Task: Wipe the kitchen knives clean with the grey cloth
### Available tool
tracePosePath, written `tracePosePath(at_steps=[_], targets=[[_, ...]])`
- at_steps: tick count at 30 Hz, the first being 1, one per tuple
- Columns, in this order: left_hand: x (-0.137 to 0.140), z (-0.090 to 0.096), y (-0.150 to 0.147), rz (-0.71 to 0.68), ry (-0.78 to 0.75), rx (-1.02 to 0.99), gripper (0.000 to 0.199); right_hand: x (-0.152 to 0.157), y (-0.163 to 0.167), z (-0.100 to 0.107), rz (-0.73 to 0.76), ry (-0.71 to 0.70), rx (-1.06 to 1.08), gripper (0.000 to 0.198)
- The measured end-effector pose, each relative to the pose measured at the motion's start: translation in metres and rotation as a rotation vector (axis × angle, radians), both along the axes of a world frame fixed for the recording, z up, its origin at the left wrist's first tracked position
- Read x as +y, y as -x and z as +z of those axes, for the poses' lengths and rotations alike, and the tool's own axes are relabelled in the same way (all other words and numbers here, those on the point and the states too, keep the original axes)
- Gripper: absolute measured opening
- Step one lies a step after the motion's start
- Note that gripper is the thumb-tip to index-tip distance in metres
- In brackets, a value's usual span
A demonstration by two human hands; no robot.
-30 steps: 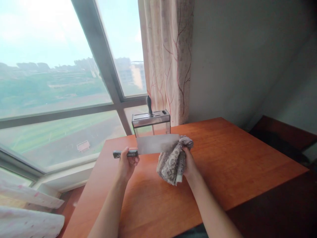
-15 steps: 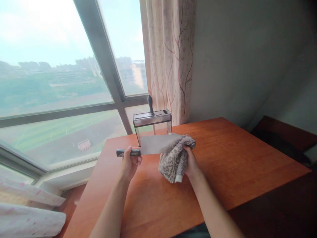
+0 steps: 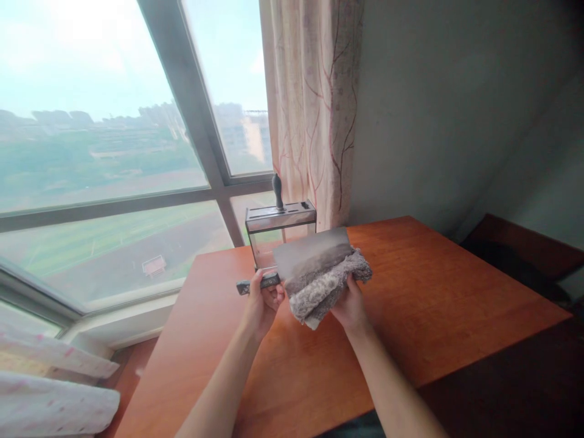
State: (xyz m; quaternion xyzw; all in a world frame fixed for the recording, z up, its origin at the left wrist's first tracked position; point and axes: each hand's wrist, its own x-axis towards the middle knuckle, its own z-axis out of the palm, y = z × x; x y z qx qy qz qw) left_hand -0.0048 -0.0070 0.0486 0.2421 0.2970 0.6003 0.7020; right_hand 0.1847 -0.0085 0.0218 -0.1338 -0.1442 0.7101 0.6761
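Observation:
My left hand (image 3: pixel 263 304) grips the dark handle of a cleaver (image 3: pixel 310 250), whose broad grey blade points right and tilts slightly up. In my right hand (image 3: pixel 351 309) is a fluffy grey-brown towel (image 3: pixel 326 286), bunched along the blade's lower edge. The towel hides that edge of the blade. Both things are held above the wooden table. Behind them stands a knife block (image 3: pixel 280 218) with clear sides and a metal-edged slotted top; one grey-handled tool (image 3: pixel 277 191) sticks up from it.
The reddish-brown table (image 3: pixel 438 292) spreads out beneath my hands. A large window (image 3: pixel 114 152) lies to the left, with a patterned curtain (image 3: pixel 314 109) behind the knife block. Pale fabric (image 3: pixel 55 401) hangs at the lower left.
My left hand has moved right with the cleaver, and its blade now tilts up to the right. The towel has shifted from bunched near the tip to lying along the lower edge.

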Motion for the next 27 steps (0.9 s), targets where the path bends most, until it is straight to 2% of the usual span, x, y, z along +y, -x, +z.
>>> tracePosePath(at_steps=[5, 8, 15, 20, 24, 27], targets=[[-0.011, -0.004, -0.022, -0.087, -0.026, 0.050, 0.035, 0.002, 0.002, -0.003, -0.036, -0.011, -0.008, 0.038], [-0.016, -0.006, -0.030, -0.131, -0.036, 0.102, 0.041, 0.008, 0.003, -0.004, -0.092, 0.048, -0.016, 0.034], [-0.014, -0.012, -0.023, -0.155, -0.073, 0.178, 0.043, 0.018, -0.012, -0.006, -0.161, 0.125, -0.009, 0.026], [-0.012, -0.010, -0.018, -0.164, -0.063, 0.124, 0.046, 0.018, -0.025, -0.004, -0.250, 0.098, 0.022, 0.028], [-0.012, -0.009, -0.022, -0.157, -0.021, 0.122, 0.036, 0.015, -0.026, -0.001, -0.276, 0.069, 0.049, 0.032], [-0.012, -0.012, -0.028, -0.158, 0.046, 0.180, 0.043, 0.012, -0.023, 0.001, -0.277, 0.052, 0.050, 0.033]])
